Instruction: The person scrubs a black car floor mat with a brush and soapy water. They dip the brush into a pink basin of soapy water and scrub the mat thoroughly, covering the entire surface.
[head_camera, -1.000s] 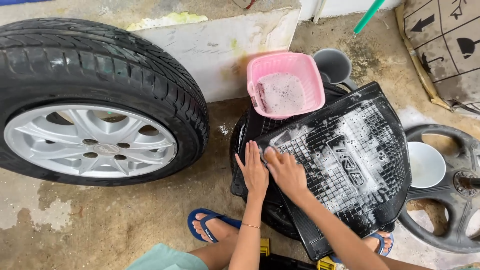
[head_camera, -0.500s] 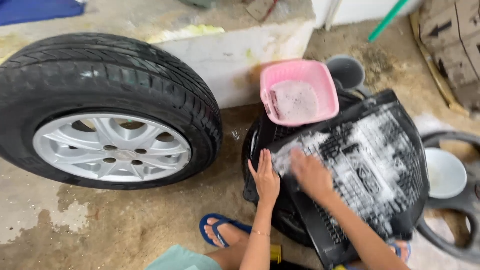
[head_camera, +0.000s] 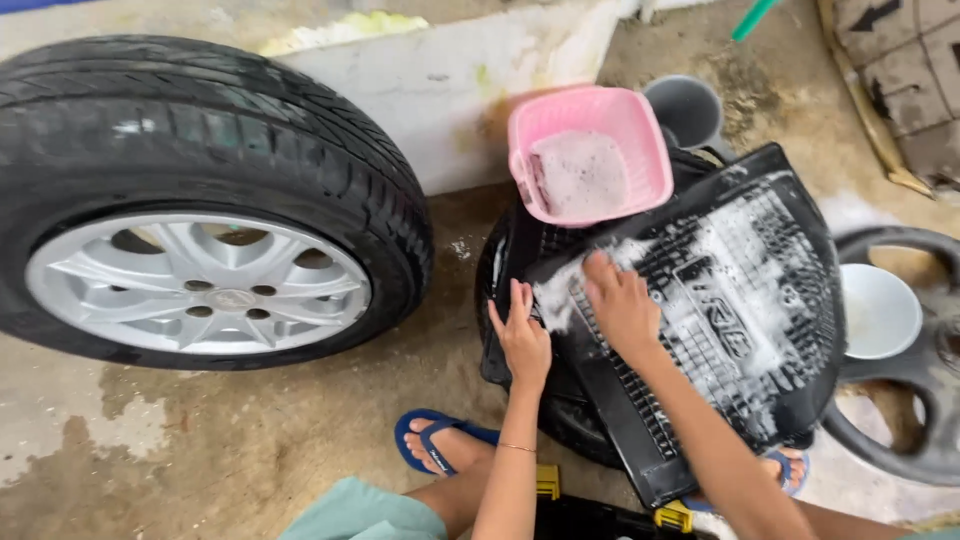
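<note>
Scrubbing hand: right hand lies flat, palm down, on the soapy black car mat, fingers spread, grasping nothing.
Steadying hand: left hand rests open on the mat's left edge, grip released, no clench.
Mat: ribbed, foam-streaked, tilted across a dark tyre lying on the concrete floor, right of centre.
Basin: pink tub of suds touches the mat's far-left corner.
Left: large wheel with silver rim lies well apart.
Right: white bowl inside another tyre.
Near: blue sandals on feet.
</note>
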